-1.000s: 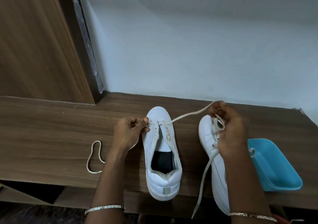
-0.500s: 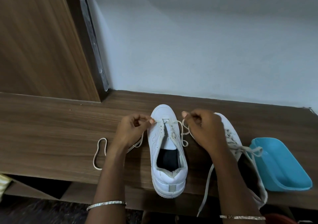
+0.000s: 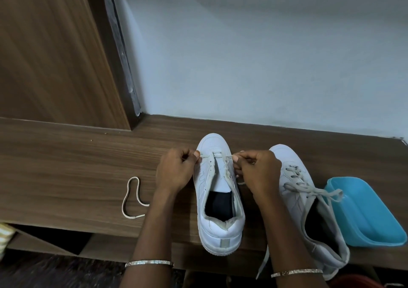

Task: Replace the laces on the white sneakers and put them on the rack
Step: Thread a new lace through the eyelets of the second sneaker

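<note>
A white sneaker [image 3: 217, 199] stands toe-away on the wooden shelf top [image 3: 77, 172], its eyelets mostly bare. A white lace [image 3: 218, 154] crosses its lowest eyelets near the toe. My left hand [image 3: 175, 171] pinches the lace at the sneaker's left side. My right hand [image 3: 257, 170] pinches the other end at the right side. The lace's loose left end [image 3: 132, 196] loops on the wood. A second white sneaker [image 3: 309, 208], laced, lies to the right, partly behind my right forearm.
A blue plastic tray [image 3: 371, 219] sits at the right end of the shelf top, touching the second sneaker's lace. A wooden cabinet side [image 3: 50, 51] rises at the back left and a pale wall [image 3: 265, 55] behind. Open shelf space [image 3: 50, 232] shows below the front edge.
My right hand came down from the raised lace over the right sneaker to the middle sneaker's right eyelets. The lace is now drawn short across the toe. My left hand stayed put.
</note>
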The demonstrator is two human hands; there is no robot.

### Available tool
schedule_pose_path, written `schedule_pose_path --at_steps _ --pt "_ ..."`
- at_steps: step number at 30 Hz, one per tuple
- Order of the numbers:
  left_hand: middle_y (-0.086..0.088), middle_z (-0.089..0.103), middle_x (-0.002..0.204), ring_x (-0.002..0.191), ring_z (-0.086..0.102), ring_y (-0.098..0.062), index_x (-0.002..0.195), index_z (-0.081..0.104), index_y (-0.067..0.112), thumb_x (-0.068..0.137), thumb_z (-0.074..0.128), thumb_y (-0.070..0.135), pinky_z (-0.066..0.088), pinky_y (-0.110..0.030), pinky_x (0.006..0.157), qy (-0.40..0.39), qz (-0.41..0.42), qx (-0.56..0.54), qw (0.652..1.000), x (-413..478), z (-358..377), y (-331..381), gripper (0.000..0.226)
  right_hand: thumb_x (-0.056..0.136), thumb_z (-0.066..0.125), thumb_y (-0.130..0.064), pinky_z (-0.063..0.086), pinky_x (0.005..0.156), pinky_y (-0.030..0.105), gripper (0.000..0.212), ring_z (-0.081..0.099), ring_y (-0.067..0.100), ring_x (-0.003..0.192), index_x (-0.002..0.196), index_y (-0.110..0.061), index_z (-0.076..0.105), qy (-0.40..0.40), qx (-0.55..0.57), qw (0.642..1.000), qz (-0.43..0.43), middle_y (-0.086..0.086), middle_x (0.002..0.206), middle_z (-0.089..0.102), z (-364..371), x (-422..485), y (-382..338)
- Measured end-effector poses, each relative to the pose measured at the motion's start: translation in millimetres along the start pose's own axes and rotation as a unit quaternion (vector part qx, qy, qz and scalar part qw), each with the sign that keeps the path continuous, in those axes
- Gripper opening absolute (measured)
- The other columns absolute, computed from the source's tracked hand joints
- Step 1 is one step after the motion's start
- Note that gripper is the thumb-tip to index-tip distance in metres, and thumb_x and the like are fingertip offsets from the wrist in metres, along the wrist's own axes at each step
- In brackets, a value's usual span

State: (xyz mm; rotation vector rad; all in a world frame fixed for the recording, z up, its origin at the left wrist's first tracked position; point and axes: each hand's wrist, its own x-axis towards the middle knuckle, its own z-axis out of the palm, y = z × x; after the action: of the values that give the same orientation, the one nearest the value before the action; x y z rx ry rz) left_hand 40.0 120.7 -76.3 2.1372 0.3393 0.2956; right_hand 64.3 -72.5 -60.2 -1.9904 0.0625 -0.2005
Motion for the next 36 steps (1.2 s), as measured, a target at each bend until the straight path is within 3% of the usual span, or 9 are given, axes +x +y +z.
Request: schedule_pose_path --at_steps 5,8,14,17,20,22,25,31,36 --pt "0.023 0.052 0.044 0.047 0.049 0.001 0.055 0.063 0.029 0.099 0.061 0.033 0.028 -0.027 0.054 -0.011 -0.009 0.000 1.000 -1.6 -1.0 2.7 0.044 0.080 0.084 -0.013 0.063 0.073 0.045 0.018 0.075 0.017 0.064 0.074 -0.029 0.079 -0.017 0.038 0.999 0.022 -0.004 0.069 0.075 -1.5 3.8 6.0" --pt "0.020 0.051 0.043 0.044 0.046 -0.003 0.047 0.058 0.032 0.099 0.059 0.039 0.030 -0.029 0.058 -0.010 -0.002 0.017 1.000 -1.0 -2.0 -0.3 0.053 0.075 0.086 -0.010 0.063 0.074 0.048 0.017 0.075 0.020 0.068 0.077 -0.026 0.082 -0.036 0.052 0.997 0.039 -0.004 0.072 0.076 -5.8 6.5 8.2" --pt "0.015 0.065 0.057 0.056 0.059 -0.004 0.063 0.066 0.035 0.098 0.044 0.058 0.051 -0.046 0.083 -0.023 0.007 0.020 0.999 2.9 1.3 -5.3 0.047 0.074 0.086 -0.011 0.063 0.067 0.042 0.016 0.073 0.019 0.066 0.079 -0.025 0.082 -0.034 0.044 0.997 0.045 -0.002 0.070 0.076 -6.2 5.5 3.8" --pt "0.010 0.063 0.054 0.055 0.058 -0.009 0.062 0.064 0.029 0.097 0.047 0.061 0.053 -0.048 0.083 -0.017 0.008 0.018 1.000 3.0 1.6 -5.7 0.050 0.074 0.088 -0.013 0.059 0.062 0.026 0.019 0.072 0.010 0.067 0.090 -0.021 0.080 -0.069 0.066 0.994 0.051 -0.002 0.076 0.076 -9.6 4.9 -1.4" --pt "0.014 0.066 0.068 0.066 0.060 -0.007 0.083 0.066 0.036 0.079 0.057 0.070 0.053 -0.043 0.080 -0.011 0.022 0.003 1.000 1.5 0.9 -5.1 0.035 0.078 0.086 -0.026 0.062 0.073 0.032 0.013 0.073 0.012 0.074 0.088 -0.021 0.081 -0.076 0.065 0.994 0.044 -0.004 0.076 0.077 -6.3 3.6 -1.8" --pt "0.015 0.067 0.079 0.071 0.060 -0.002 0.096 0.066 0.043 0.076 0.072 0.056 0.053 -0.040 0.077 -0.032 0.048 -0.001 0.998 -0.4 -1.1 -3.2 0.025 0.081 0.083 -0.024 0.062 0.074 0.038 0.003 0.072 0.013 0.070 0.082 -0.022 0.081 -0.058 0.017 0.998 0.015 -0.006 0.071 0.075 -2.5 2.7 -1.2" --pt "0.012 0.066 0.081 0.071 0.059 -0.002 0.093 0.072 0.044 0.081 0.079 0.030 0.054 -0.038 0.076 -0.025 0.084 0.024 0.996 -1.3 -3.9 -1.1 0.020 0.084 0.079 -0.019 0.061 0.073 0.039 0.007 0.068 0.012 0.066 0.078 -0.021 0.079 -0.050 -0.017 0.999 -0.003 -0.006 0.067 0.072 1.2 3.8 0.1" --pt "0.014 0.057 0.081 0.074 0.055 -0.009 0.089 0.074 0.039 0.084 0.077 0.034 0.045 -0.039 0.076 0.051 0.139 0.127 0.981 -5.0 0.1 6.3 0.008 0.091 0.072 -0.018 0.054 0.071 0.030 0.010 0.061 0.007 0.067 0.082 -0.018 0.074 -0.053 -0.055 0.997 -0.026 -0.006 0.073 0.069 3.3 5.3 1.1" --pt "0.010 0.069 0.084 0.081 0.064 -0.022 0.084 0.068 0.025 0.089 0.068 0.026 0.040 -0.032 0.065 0.065 0.064 0.083 0.992 -11.8 7.7 19.0 0.005 0.092 0.070 -0.018 0.057 0.076 0.040 0.012 0.068 0.019 0.074 0.083 -0.012 0.074 -0.018 -0.061 0.998 -0.018 0.001 0.075 0.072 7.2 8.0 7.1"
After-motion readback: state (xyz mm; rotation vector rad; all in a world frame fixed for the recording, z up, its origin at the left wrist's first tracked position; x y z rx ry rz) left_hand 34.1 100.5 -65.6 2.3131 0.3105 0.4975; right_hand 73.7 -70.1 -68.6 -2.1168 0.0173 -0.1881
